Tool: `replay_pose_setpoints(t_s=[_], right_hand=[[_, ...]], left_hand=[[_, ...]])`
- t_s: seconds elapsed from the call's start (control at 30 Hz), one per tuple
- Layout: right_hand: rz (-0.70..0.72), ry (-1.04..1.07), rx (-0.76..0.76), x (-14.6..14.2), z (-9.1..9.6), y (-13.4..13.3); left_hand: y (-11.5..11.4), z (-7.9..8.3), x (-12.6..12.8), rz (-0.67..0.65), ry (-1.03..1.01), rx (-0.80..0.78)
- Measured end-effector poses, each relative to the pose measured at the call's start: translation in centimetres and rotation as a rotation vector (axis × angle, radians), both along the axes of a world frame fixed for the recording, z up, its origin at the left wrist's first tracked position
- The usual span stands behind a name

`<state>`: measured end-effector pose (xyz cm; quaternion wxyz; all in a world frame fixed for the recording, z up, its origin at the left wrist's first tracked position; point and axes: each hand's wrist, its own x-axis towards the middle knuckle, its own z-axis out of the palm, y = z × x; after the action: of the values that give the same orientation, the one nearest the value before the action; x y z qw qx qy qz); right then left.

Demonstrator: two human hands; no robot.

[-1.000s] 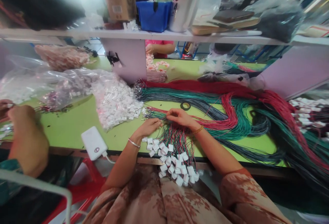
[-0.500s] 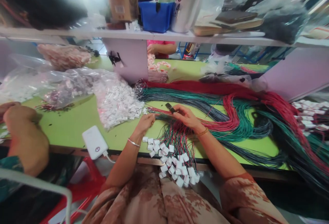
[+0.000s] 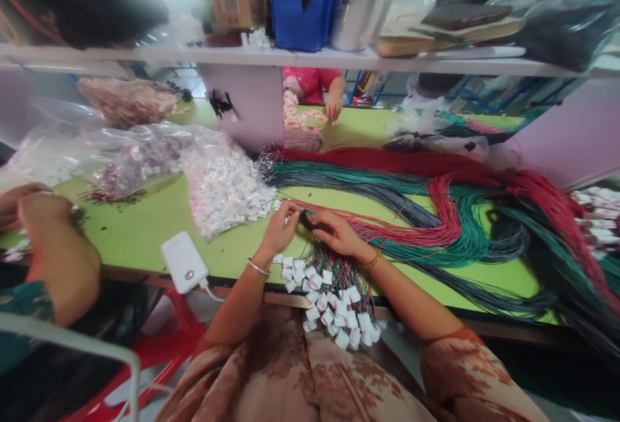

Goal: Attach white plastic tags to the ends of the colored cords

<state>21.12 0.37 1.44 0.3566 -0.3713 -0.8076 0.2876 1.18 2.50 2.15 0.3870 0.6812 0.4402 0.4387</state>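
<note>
My right hand (image 3: 338, 233) grips a small black block-like piece (image 3: 306, 220), too small to name more exactly. Its front end is close to the pinched fingertips of my left hand (image 3: 281, 231), and I cannot tell whether they touch. What the left fingers hold, if anything, is hidden. Beneath both hands hang thin red, green and black wires with white connectors (image 3: 334, 309) bunched at the table's front edge. Behind my hands, long bundles of red wires (image 3: 445, 212) and green wires (image 3: 458, 247) run to the right.
A plastic bag of white connectors (image 3: 227, 192) lies left of my hands. A white power bank (image 3: 184, 263) with a cable sits near the front edge. Another person's arm (image 3: 62, 234) rests at far left. Across the table is a co-worker's hand (image 3: 334, 104), under a shelf (image 3: 169, 55).
My right hand has lowered the black piece and brought it to the left fingertips. My left hand has risen slightly. Across the table, the co-worker's hand has moved right.
</note>
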Motion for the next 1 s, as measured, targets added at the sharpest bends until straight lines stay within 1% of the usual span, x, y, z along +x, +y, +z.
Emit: replay_pose_setpoints(t_s=[0.1,0.23,0.47,0.63,0.73,0.9,1.0], right_hand=[[-0.035,-0.015,0.023,0.2,0.1,0.0],[-0.066,-0.03,0.029,0.4,0.2,0.0],[-0.092,-0.112,0.111,0.0,-0.1,-0.2],[-0.098,-0.162,0.152,-0.1,-0.5,-0.3],[-0.11,-0.192,0.145,-0.2,-0.8,-0.2],[-0.161,-0.19,0.063,-0.1,-0.8,0.0],[-0.175,-0.15,0.019,-0.1,-0.4,0.0]], left_hand=[[-0.2,0.4,-0.1,-0.047,0.137,0.045],[-0.1,0.1,-0.1,-0.091,0.204,0.074],[0.0,-1.0,0.3,-0.019,0.378,0.174],[-0.3,-1.2,0.6,0.032,0.476,0.185],[-0.4,-1.0,0.5,0.0,0.442,0.164],[-0.1,-0.4,0.1,-0.141,0.251,0.082],[0.0,-0.3,0.1,-0.15,0.146,0.013]])
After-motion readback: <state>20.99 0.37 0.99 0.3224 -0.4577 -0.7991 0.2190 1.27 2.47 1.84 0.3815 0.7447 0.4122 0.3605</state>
